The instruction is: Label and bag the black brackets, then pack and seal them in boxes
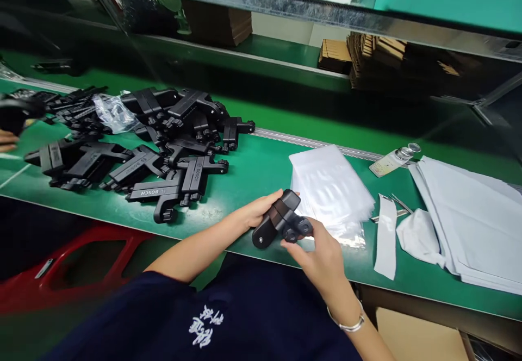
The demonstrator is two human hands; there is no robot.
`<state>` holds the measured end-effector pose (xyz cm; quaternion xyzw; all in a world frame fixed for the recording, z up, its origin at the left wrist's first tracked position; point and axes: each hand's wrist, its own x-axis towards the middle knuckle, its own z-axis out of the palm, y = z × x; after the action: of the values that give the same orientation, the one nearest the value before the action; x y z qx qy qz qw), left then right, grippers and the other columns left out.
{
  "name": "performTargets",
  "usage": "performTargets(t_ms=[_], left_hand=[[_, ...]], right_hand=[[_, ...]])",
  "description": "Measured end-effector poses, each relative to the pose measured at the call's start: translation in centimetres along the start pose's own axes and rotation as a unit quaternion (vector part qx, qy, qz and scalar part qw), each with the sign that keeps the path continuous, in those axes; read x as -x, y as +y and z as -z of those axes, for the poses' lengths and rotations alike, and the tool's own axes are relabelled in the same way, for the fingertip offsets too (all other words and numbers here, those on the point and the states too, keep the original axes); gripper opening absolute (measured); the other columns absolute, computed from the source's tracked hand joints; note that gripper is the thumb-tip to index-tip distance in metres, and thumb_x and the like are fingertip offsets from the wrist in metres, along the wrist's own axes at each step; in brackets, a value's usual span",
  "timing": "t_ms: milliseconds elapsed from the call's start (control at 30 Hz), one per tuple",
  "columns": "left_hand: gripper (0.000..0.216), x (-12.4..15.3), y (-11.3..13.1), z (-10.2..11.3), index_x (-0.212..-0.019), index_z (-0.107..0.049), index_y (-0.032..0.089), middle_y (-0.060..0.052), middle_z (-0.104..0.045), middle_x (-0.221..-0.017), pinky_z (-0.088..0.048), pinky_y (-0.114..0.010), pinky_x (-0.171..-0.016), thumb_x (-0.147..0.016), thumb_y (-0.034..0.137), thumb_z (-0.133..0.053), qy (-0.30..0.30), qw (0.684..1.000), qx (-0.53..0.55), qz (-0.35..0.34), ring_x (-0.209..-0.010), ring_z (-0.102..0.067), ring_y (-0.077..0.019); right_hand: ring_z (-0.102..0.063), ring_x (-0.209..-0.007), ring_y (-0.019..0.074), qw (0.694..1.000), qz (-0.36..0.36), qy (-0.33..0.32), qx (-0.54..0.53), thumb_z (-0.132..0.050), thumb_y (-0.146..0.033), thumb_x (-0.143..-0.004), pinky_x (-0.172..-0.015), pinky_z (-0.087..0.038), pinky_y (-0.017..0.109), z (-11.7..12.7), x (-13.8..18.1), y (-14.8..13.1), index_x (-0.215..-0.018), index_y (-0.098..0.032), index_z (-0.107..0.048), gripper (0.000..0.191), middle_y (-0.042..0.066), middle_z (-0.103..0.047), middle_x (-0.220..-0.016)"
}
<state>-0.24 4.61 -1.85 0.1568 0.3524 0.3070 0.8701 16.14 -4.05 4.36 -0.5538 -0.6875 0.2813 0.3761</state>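
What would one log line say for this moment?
left hand: holds black plastic part | right hand: pinches same part | nearby: clear bag stack; black parts pile

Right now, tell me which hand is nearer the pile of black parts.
Left. The left hand holds a black part right of the pile; the right hand grips the part's other end, farther right.

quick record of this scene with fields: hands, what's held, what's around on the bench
hands: left hand and right hand both grip one item
held: black plastic part, just above the bench's near edge
surface: green bench
behind held part: clear bags, stacked
left: pile of black parts
right: white sheets, small bottle
far left edge: another person's hand
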Motion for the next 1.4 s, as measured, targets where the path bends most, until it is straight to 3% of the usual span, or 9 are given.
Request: performTargets(t_ms=[200,333,433,533,600,867,1000,1200,1400], left_hand=[[0.057,1.1,1.0,1.4,-0.126,-0.060,0.020,-0.008,-0.072,-0.103,-0.053,-0.034,-0.081,-0.083,0.057,-0.060,0.085,0.977,-0.164,-0.106,-0.089,-0.067,-0.0233],[0.054,1.4,3.0,4.4,-0.124,-0.058,0.019,-0.009,-0.055,-0.137,-0.032,-0.039,-0.113,-0.084,0.056,-0.052,0.224,0.833,-0.435,-0.256,-0.131,-0.045,-0.0275],[0.055,1.4,3.9,5.5,-0.126,-0.052,0.018,-0.013,-0.053,-0.137,-0.029,-0.046,-0.114,-0.086,0.053,-0.039,0.277,0.739,-0.555,-0.264,-0.132,-0.044,-0.0296],[0.062,2.2,3.9,4.5,-0.128,-0.050,0.012,-0.019,-0.052,-0.133,-0.032,-0.055,-0.109,-0.082,0.053,-0.039,0.341,0.614,-0.646,-0.298,-0.130,-0.043,-0.0371],[0.063,2.8,3.7,2.9,-0.129,-0.050,0.013,-0.019,-0.051,-0.134,-0.041,-0.054,-0.101,-0.082,0.053,-0.042,0.342,0.580,-0.660,-0.333,-0.127,-0.045,-0.0379],[0.038,-1.0,-0.8,-7.6,-0.098,-0.066,0.018,-0.009,-0.069,-0.101,-0.051,-0.031,-0.071,-0.075,0.048,-0.058,0.044,0.791,-0.545,-0.274,-0.082,-0.064,-0.0200],[0.035,-3.8,-3.1,-10.8,-0.077,-0.056,0.016,0.006,-0.049,-0.047,-0.027,-0.019,-0.041,-0.072,0.051,-0.062,-0.047,0.900,-0.398,-0.170,-0.038,-0.036,-0.0060],[0.035,-3.5,-4.5,-12.1,-0.075,-0.057,0.015,0.006,-0.052,-0.052,-0.027,-0.016,-0.037,-0.068,0.047,-0.070,-0.098,0.912,-0.378,-0.124,-0.038,-0.050,-0.0068],[0.050,-3.0,-5.2,-12.5,-0.077,-0.057,0.014,-0.001,-0.064,-0.058,-0.046,-0.018,-0.049,-0.056,0.052,-0.080,-0.117,0.942,-0.313,-0.012,-0.055,-0.067,-0.0146]], right_hand=[[-0.067,-0.091,0.0238,0.999,-0.035,-0.005,-0.006,-0.063,-0.049,-0.080,-0.078,-0.055,0.038,5.4,-1.0,5.5,-0.131,-0.025,-0.053,0.057,0.010,-0.067,-0.114],[-0.062,-0.098,0.0274,0.937,-0.237,0.189,0.171,-0.045,-0.048,-0.089,-0.082,-0.049,0.043,12.7,-2.0,12.8,-0.122,-0.015,-0.058,0.049,0.017,-0.062,-0.120],[-0.061,-0.101,0.0326,0.878,-0.359,0.167,0.268,-0.047,-0.048,-0.086,-0.081,-0.045,0.043,15.4,-2.8,16.4,-0.107,-0.012,-0.065,0.046,0.020,-0.064,-0.110],[-0.063,-0.089,0.0309,0.874,-0.383,0.153,0.258,-0.057,-0.046,-0.080,-0.072,-0.043,0.038,15.4,-3.5,17.8,-0.085,-0.013,-0.066,0.035,0.017,-0.066,-0.090],[-0.062,-0.081,0.0267,0.882,-0.374,0.150,0.243,-0.057,-0.041,-0.080,-0.067,-0.041,0.033,15.1,-3.5,17.9,-0.079,-0.015,-0.063,0.027,0.012,-0.065,-0.080],[-0.056,-0.072,0.0190,0.978,-0.172,0.103,-0.057,-0.058,-0.045,-0.079,-0.064,-0.042,0.028,12.1,0.4,12.1,-0.080,-0.019,-0.062,0.027,0.002,-0.062,-0.076],[-0.056,-0.075,0.0185,0.984,-0.149,0.012,-0.100,-0.064,-0.037,-0.077,-0.071,-0.043,0.029,8.9,2.7,9.3,-0.080,-0.021,-0.064,0.017,0.000,-0.063,-0.077],[-0.052,-0.073,0.0162,0.949,-0.170,0.108,-0.241,-0.067,-0.040,-0.075,-0.070,-0.041,0.029,8.7,4.0,8.8,-0.079,-0.021,-0.064,0.020,0.001,-0.059,-0.076],[-0.044,-0.060,0.0124,0.867,-0.246,0.044,-0.431,-0.073,-0.042,-0.066,-0.061,-0.037,0.027,8.4,3.3,8.5,-0.063,-0.019,-0.058,0.027,-0.002,-0.051,-0.061]])
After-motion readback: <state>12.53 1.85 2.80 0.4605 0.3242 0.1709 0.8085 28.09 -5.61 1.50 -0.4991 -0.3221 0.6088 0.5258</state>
